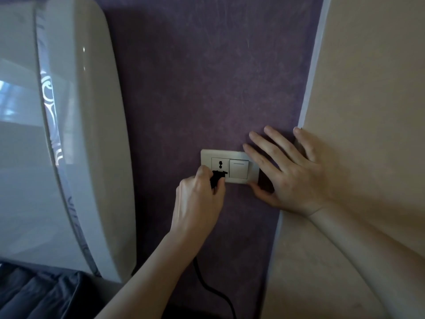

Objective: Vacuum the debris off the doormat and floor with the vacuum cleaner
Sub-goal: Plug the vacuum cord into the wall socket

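Left hand (197,203) pinches a black plug (217,177) against the wall socket plate (207,155), probably to power the unseen vacuum cleaner. Right hand (294,178) lies flat, fingers spread, just right of the plate, bracing. The cord (213,288) trails below it.

The left hand (197,203) pinches a black plug (218,177) at the wall socket (220,165); the right hand (292,173) lies flat beside it.

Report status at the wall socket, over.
Left hand grips black plug at socket plate, seating unclear. Right hand flat on wall beside plate. Nothing in the way.
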Available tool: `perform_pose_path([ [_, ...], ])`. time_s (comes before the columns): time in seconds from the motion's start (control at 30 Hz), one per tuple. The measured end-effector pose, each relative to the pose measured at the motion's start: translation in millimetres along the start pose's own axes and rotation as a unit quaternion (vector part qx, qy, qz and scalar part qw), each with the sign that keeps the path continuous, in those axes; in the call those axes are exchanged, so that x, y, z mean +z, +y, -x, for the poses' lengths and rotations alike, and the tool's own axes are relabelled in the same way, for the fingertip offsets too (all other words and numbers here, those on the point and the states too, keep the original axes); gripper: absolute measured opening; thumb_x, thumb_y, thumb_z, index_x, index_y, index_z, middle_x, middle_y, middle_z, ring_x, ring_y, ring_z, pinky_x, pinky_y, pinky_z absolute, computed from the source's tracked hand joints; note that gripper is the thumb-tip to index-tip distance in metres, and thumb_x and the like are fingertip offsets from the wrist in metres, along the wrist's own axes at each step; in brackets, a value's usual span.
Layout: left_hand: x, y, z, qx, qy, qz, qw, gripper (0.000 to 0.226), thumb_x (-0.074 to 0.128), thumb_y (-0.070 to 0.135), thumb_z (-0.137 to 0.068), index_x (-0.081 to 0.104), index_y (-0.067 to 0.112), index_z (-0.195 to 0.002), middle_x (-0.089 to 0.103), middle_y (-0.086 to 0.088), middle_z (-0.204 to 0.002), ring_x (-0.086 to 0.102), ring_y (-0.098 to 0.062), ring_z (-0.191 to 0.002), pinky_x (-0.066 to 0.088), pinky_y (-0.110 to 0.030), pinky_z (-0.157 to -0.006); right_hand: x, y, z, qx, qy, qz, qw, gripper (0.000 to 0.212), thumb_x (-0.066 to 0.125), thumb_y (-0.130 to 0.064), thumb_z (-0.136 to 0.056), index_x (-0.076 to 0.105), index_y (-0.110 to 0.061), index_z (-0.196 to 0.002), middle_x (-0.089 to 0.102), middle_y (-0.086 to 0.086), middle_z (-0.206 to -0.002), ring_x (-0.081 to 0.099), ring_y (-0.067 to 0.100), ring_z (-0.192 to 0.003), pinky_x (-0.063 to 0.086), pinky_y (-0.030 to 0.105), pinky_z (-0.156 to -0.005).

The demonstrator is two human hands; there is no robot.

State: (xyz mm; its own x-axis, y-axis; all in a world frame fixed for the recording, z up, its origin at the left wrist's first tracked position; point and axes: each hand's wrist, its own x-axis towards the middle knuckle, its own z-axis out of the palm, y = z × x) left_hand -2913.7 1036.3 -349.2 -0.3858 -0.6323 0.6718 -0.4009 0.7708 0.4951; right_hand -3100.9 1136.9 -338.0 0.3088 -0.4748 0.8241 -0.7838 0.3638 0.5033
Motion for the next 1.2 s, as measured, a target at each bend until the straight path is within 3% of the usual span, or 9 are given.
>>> perform_pose_path([
  [0.2, 4, 4, -3, 0.001, -0.006, -0.014, 1.0, 0.02, 0.064, 0.029, -0.094, 0.056, 0.011, -0.088, 0.06, 0.005, -0.061, 0.057, -0.008, -0.049, 0.044, -0.018, -0.046, 1, 0, 1, 0.001, -0.001, 0.003, 1.0, 0.063, 0.056, -0.05, -0.091, 0.058, -0.018, -0.146, 0.049, 0.003, -0.156, 0.044, 0.024, -0.146, 0.025, 0.051, -0.121],
  [0.37, 7, 11, -7, 0.0, -0.023, -0.044, 0.999, 0.021, 0.059, 0.031, -0.096, 0.052, 0.012, -0.089, 0.061, 0.002, -0.065, 0.061, -0.016, -0.054, 0.053, -0.032, -0.051, 0, 0, 1, -0.001, -0.004, 0.003, 1.0, 0.062, 0.056, -0.05, -0.092, 0.058, -0.018, -0.145, 0.049, 0.003, -0.155, 0.044, 0.025, -0.145, 0.027, 0.052, -0.121],
  [0.43, 6, 8, -4, -0.006, -0.007, -0.035, 0.999, 0.021, 0.06, 0.033, -0.095, 0.052, 0.015, -0.09, 0.061, 0.006, -0.066, 0.06, -0.012, -0.054, 0.051, -0.03, -0.05, 1, 0, 0, 0.0, -0.001, -0.003, 1.0, 0.061, 0.056, -0.049, -0.092, 0.059, -0.018, -0.144, 0.05, 0.003, -0.155, 0.045, 0.025, -0.145, 0.028, 0.052, -0.12],
  [0.53, 7, 7, 8, -0.016, 0.047, -0.019, 0.999, 0.021, 0.064, 0.037, -0.092, 0.058, 0.018, -0.098, 0.064, 0.012, -0.078, 0.06, -0.005, -0.061, 0.041, -0.016, -0.052, 1, 1, 1, 0.0, 0.0, -0.005, 1.0, 0.06, 0.056, -0.047, -0.091, 0.06, -0.018, -0.143, 0.051, 0.003, -0.155, 0.046, 0.024, -0.145, 0.029, 0.051, -0.12],
  [0.63, 13, 7, 10, -0.017, 0.075, -0.003, 0.997, 0.018, 0.07, 0.031, -0.09, 0.064, 0.014, -0.094, 0.067, 0.007, -0.072, 0.06, -0.005, -0.056, 0.036, -0.008, -0.05, 2, 1, 2, -0.003, -0.001, -0.004, 1.0, 0.06, 0.057, -0.047, -0.091, 0.06, -0.018, -0.144, 0.05, 0.003, -0.155, 0.045, 0.024, -0.145, 0.029, 0.052, -0.12],
  [0.83, 21, 4, 7, -0.004, 0.086, 0.03, 0.996, 0.016, 0.071, 0.024, -0.09, 0.065, 0.009, -0.092, 0.068, 0.003, -0.072, 0.064, -0.009, -0.06, 0.055, -0.025, -0.058, 3, 1, 2, -0.006, 0.003, 0.002, 1.0, 0.061, 0.055, -0.047, -0.091, 0.059, -0.018, -0.144, 0.05, 0.003, -0.155, 0.045, 0.024, -0.145, 0.029, 0.052, -0.12],
  [1.0, 10, 8, 10, -0.037, 0.04, 0.028, 0.998, 0.019, 0.064, 0.032, -0.094, 0.06, 0.015, -0.099, 0.069, 0.004, -0.082, 0.066, -0.014, -0.071, 0.057, -0.036, -0.065, -1, 0, 1, 0.003, -0.013, -0.004, 1.0, 0.061, 0.055, -0.047, -0.091, 0.057, -0.019, -0.146, 0.049, 0.003, -0.156, 0.045, 0.025, -0.145, 0.028, 0.052, -0.12],
  [1.2, -10, 11, 18, -0.053, -0.08, 0.038, 0.995, 0.043, 0.052, 0.051, -0.096, 0.049, 0.022, -0.127, 0.072, 0.005, -0.106, 0.068, -0.014, -0.094, 0.056, -0.035, -0.082, -7, 0, 1, 0.001, -0.046, -0.003, 0.999, 0.063, 0.056, -0.045, -0.091, 0.053, -0.021, -0.149, 0.044, 0.003, -0.16, 0.04, 0.025, -0.148, 0.026, 0.053, -0.122],
])
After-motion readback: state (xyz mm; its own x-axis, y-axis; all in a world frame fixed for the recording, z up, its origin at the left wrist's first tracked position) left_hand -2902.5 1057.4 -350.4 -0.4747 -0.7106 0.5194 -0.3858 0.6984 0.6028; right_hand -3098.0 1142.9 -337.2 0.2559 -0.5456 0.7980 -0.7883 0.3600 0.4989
